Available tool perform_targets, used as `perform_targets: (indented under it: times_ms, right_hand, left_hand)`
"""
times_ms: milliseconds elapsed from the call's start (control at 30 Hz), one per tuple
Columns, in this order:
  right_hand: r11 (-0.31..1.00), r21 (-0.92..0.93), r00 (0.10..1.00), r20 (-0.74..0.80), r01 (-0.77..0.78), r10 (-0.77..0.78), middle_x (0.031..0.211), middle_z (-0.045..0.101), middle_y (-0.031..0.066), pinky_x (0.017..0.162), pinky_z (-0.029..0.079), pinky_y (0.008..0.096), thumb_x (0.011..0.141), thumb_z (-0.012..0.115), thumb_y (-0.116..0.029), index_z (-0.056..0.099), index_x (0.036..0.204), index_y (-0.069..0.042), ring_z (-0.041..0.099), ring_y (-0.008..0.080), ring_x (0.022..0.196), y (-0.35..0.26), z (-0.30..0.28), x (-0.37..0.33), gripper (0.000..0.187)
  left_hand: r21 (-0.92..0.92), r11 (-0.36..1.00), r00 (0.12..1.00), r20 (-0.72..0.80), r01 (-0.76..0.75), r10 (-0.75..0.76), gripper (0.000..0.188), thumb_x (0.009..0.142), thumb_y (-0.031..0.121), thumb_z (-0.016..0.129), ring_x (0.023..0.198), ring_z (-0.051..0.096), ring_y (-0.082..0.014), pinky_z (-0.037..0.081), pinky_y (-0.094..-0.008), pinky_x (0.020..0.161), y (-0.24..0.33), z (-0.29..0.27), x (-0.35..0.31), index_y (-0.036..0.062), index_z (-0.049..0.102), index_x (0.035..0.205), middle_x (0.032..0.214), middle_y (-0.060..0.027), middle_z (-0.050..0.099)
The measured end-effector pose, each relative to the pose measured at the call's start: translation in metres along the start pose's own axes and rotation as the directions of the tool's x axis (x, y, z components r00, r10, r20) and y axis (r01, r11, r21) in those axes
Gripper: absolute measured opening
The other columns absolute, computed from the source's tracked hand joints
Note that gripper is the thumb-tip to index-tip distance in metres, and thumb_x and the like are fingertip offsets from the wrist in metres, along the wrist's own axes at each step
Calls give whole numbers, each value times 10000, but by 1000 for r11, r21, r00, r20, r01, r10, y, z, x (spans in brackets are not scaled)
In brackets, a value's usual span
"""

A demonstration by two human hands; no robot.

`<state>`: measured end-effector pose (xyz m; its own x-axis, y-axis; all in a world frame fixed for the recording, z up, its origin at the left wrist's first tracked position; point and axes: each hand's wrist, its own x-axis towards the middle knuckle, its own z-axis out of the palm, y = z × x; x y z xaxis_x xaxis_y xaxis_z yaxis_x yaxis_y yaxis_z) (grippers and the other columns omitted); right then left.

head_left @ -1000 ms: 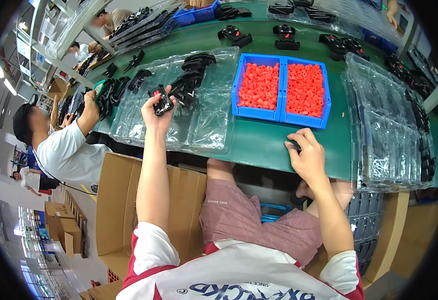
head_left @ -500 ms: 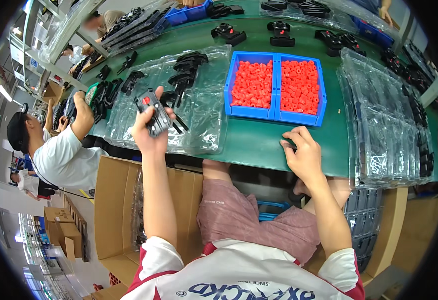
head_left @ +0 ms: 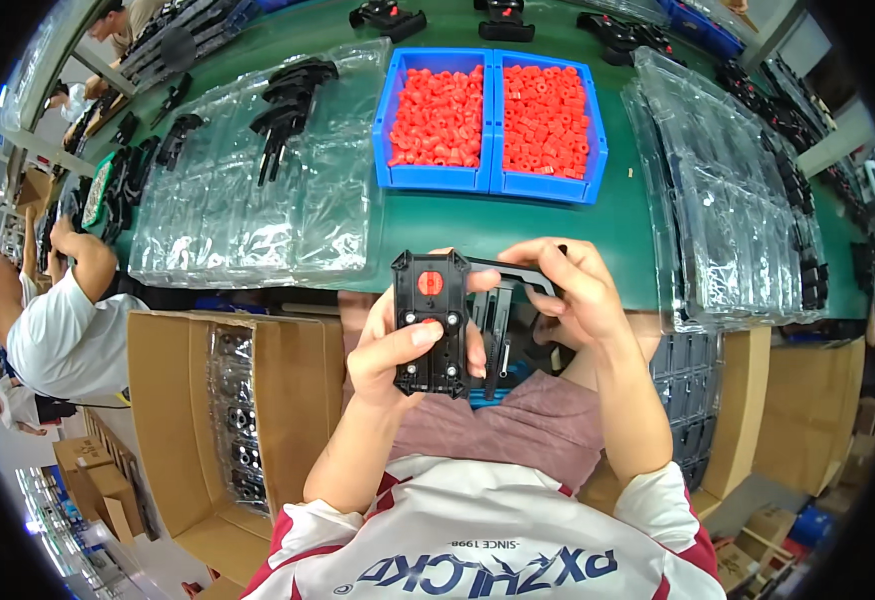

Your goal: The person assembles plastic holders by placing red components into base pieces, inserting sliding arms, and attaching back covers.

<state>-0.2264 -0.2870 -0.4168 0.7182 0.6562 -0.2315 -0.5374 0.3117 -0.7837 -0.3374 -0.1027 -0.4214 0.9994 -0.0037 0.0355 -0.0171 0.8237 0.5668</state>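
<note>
My left hand grips a black rectangular plastic housing in front of my lap, thumb pressed on its face. A round red insert shows near its upper end, part of another red piece shows by my thumb, and several screws sit lower down. Fingers of my right hand are closed on a black lever-like arm that reaches toward the housing's right side. Whether the arm is joined to the housing cannot be seen. Behind it hang thin dark rods, partly hidden by my hands.
Two blue bins of small red plastic parts stand on the green table. Clear plastic trays lie left and right, black assemblies on the left one. Cardboard boxes flank my legs. A co-worker sits at left.
My left hand has brought the housing down and right from over the left tray to my lap. My right hand has come up beside it and grips the black arm. The view has shifted.
</note>
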Motion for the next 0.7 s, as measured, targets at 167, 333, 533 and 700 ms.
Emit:
perform_targets:
  times_ms: [167, 333, 533, 700]
  right_hand:
    - [881, -418, 975, 89, 222, -204, 763, 641, 29, 453, 274, 177, 882, 631, -118, 726, 988, -4, 385, 42, 519, 13, -18, -10, 183]
    - [732, -621, 882, -135, 279, -451, 741, 649, 23, 455, 301, 178, 854, 644, -159, 731, 974, -3, 428, 39, 525, -4, -30, -15, 214]
    - [885, -327, 912, -129, 331, -389, 761, 671, 30, 514, 359, 158, 833, 648, -144, 735, 979, -4, 473, 50, 561, -22, -10, -5, 220]
    - [812, -495, 946, 75, 309, -314, 775, 675, 25, 523, 350, 163, 820, 679, -69, 740, 952, 3, 474, 50, 589, -13, 12, 8, 162]
  left_hand:
    - [-22, 987, 987, -13, 158, -158, 754, 754, 57, 534, 651, 651, -366, 556, -393, 503, -10, -19, -5, 3, 261, 1455, 1242, -334, 529]
    - [53, 998, 999, -47, 30, -27, 734, 787, 107, 554, 641, 653, -355, 556, -385, 505, -13, -26, -10, -30, 261, 1446, 1160, -350, 553]
    - [-82, 991, 994, -20, 107, -109, 657, 824, 101, 559, 658, 663, -322, 573, -365, 535, -24, -31, -15, -46, 301, 1410, 1094, -331, 584]
    - [-170, 971, 986, 48, 168, -162, 597, 864, 175, 554, 639, 657, -341, 567, -380, 507, -34, -30, -15, -94, 325, 1346, 1076, -333, 577]
